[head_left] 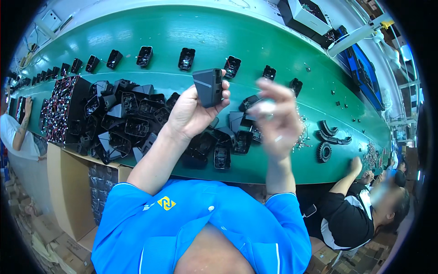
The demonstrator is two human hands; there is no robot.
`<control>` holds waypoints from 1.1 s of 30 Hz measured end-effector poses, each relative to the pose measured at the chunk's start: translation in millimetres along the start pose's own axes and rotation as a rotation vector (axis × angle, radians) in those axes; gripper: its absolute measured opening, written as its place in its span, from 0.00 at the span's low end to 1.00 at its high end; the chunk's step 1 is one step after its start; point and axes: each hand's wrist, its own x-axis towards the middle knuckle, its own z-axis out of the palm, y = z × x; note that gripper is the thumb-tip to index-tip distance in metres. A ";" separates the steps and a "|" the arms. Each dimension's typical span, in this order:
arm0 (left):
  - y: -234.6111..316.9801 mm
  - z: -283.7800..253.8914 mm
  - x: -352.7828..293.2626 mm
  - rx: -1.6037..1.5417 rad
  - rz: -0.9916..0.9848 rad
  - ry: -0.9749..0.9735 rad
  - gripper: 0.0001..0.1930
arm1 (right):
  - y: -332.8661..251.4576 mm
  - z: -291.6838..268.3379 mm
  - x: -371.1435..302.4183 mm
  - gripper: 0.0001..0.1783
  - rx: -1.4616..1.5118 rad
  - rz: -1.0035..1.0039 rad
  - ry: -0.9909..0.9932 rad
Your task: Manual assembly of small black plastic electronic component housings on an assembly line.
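A dark grey plastic housing (207,86) with a slanted side and small cut-outs along its edge stands upright in my left hand (189,112). The fingers wrap round it from behind and from the right. To the right of it, my right hand (277,118) is raised over the bench, apart from the housing. Motion smears its fingers, so whether they hold something is unclear. Below both hands lies a heap of similar black housings (222,156), many with the hollow side up. A row of open black housings (186,59) runs across the bench beyond my hands.
The green bench (219,34) curves across the view. A black box of small wired parts (64,107) stands left, above an open cardboard carton (68,192). Curved black strips (332,137) and wired parts (301,137) lie right. A co-worker in black (351,214) sits at right, another person (18,137) far left.
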 end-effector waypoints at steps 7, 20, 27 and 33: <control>10.7 -6.8 -18.6 -0.043 0.067 0.120 0.19 | 3.1 66.2 -42.1 0.13 -0.017 -0.011 -0.273; 0.8 17.4 -25.8 0.231 0.262 0.242 0.24 | 14.8 55.9 -23.0 0.11 -0.158 -0.024 -0.139; 7.4 14.7 -25.6 0.207 0.165 0.041 0.25 | 25.2 44.9 -13.2 0.12 -0.450 0.001 -0.214; 15.9 3.9 -22.7 0.426 0.111 0.093 0.24 | 31.7 40.2 -11.7 0.12 -0.435 0.134 -0.213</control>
